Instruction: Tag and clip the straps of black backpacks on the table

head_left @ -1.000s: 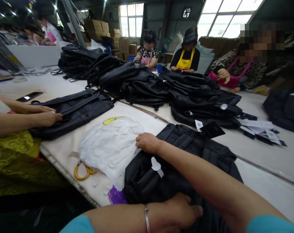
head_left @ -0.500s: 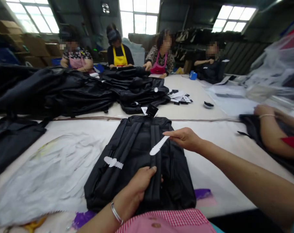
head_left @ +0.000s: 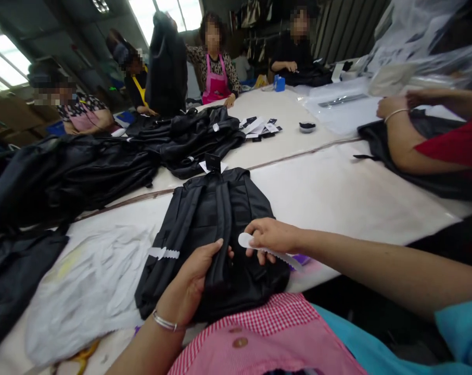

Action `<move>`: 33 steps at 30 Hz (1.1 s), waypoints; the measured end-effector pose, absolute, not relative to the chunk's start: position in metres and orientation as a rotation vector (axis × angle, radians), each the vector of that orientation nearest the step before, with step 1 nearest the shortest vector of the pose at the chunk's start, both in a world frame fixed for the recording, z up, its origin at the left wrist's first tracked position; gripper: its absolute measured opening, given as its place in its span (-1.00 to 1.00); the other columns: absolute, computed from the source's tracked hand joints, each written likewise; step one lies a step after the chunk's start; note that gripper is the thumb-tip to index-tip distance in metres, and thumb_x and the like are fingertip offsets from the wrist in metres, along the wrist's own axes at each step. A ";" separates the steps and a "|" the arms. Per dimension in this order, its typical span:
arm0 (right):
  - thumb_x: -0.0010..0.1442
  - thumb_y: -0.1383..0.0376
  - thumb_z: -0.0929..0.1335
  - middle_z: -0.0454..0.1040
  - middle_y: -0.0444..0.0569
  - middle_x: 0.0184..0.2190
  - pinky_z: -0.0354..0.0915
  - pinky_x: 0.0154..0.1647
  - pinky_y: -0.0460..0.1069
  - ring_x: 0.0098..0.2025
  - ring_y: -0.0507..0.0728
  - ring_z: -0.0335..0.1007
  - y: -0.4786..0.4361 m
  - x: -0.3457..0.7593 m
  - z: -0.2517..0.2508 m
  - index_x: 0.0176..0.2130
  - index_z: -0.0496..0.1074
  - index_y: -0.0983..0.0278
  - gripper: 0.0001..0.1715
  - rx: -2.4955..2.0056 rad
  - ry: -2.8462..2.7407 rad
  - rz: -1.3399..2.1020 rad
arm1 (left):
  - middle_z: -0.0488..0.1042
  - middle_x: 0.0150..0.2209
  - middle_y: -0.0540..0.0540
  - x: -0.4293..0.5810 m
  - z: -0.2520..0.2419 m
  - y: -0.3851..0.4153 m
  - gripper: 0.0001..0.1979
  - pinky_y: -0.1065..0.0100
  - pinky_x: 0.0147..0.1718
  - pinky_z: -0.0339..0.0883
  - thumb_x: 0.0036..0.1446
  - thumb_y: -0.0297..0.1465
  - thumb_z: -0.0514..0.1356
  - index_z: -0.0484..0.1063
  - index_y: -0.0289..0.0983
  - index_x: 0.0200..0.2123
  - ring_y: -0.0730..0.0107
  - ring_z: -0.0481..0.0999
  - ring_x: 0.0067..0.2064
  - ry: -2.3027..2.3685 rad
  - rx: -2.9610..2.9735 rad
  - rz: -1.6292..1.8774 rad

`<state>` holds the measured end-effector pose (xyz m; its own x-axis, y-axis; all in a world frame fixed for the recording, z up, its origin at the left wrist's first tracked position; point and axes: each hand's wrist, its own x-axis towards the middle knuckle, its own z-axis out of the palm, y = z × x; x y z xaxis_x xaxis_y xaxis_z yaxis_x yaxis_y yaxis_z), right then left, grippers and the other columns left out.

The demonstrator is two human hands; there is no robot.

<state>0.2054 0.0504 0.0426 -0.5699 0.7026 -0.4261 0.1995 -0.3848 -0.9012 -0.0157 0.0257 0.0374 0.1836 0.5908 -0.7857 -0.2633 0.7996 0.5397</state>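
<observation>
A black backpack (head_left: 200, 219) lies on the table before me, its shoulder straps facing up. My left hand (head_left: 200, 265) is closed round the lower part of the right-hand strap (head_left: 222, 234), thumb on top. Just right of that strap, my right hand (head_left: 272, 239) pinches a white serrated strip (head_left: 244, 240); its rounded end points left and its toothed tail hangs out below the fingers. Another white strip (head_left: 163, 253) is wrapped round the left-hand strap. At the bag's top stand a black tag (head_left: 213, 162) and white tags.
Piled black bags (head_left: 103, 161) fill the far left of the table. A crumpled white plastic bag (head_left: 91, 286) lies at left, above yellow-handled scissors (head_left: 81, 359). Loose tags (head_left: 259, 126) lie beyond. A co-worker's arm (head_left: 407, 135) works at right; several people sit opposite.
My right hand has drawn toward me, and the strip now points its rounded end left. My left hand still grips the strap. Across the table, a co-worker has lifted a black bag. The view has tilted.
</observation>
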 end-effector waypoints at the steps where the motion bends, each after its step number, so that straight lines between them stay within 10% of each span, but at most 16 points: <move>1: 0.13 0.35 0.33 0.58 0.01 -0.37 0.26 -0.70 -0.16 -0.58 0.02 0.45 0.051 0.203 0.043 -0.17 0.35 0.33 -0.79 -1.253 -1.539 2.047 | 0.52 -0.52 -0.14 -0.016 0.040 0.026 -0.78 0.43 -0.53 0.41 0.16 -0.36 0.20 0.48 -0.44 -0.35 0.40 0.50 -0.53 1.254 0.318 0.609; 10: 0.04 0.39 0.34 0.27 -0.20 -0.79 -0.02 -0.74 -0.13 -0.77 -0.07 0.07 0.069 0.169 0.053 -0.66 0.33 0.28 -0.72 -1.602 -2.035 1.739 | 0.53 -0.51 -0.15 -0.017 0.042 0.022 -0.79 0.40 -0.47 0.40 0.13 -0.35 0.22 0.50 -0.42 -0.39 0.39 0.50 -0.52 1.223 0.442 0.620; 19: 0.14 0.25 0.24 0.38 -0.12 -0.62 -0.22 -0.76 -0.16 -0.75 -0.12 -0.09 0.061 0.147 0.030 -0.53 0.35 0.33 -0.72 -1.373 -1.067 2.336 | 0.54 -0.50 -0.14 -0.012 0.028 0.015 -0.73 0.43 -0.49 0.33 0.04 -0.25 0.29 0.50 -0.40 -0.36 0.41 0.47 -0.53 1.314 0.664 0.726; 33: 0.02 0.21 0.41 0.19 -0.28 -0.67 -0.25 -0.72 -0.17 -0.73 -0.14 -0.12 0.047 0.144 0.023 -0.51 0.21 0.27 -0.68 -1.355 -0.923 2.131 | 0.55 -0.33 -0.13 -0.007 0.031 -0.004 -0.67 0.35 -0.31 0.40 0.02 -0.21 0.29 0.46 -0.34 -0.23 0.32 0.52 -0.33 1.285 0.644 0.899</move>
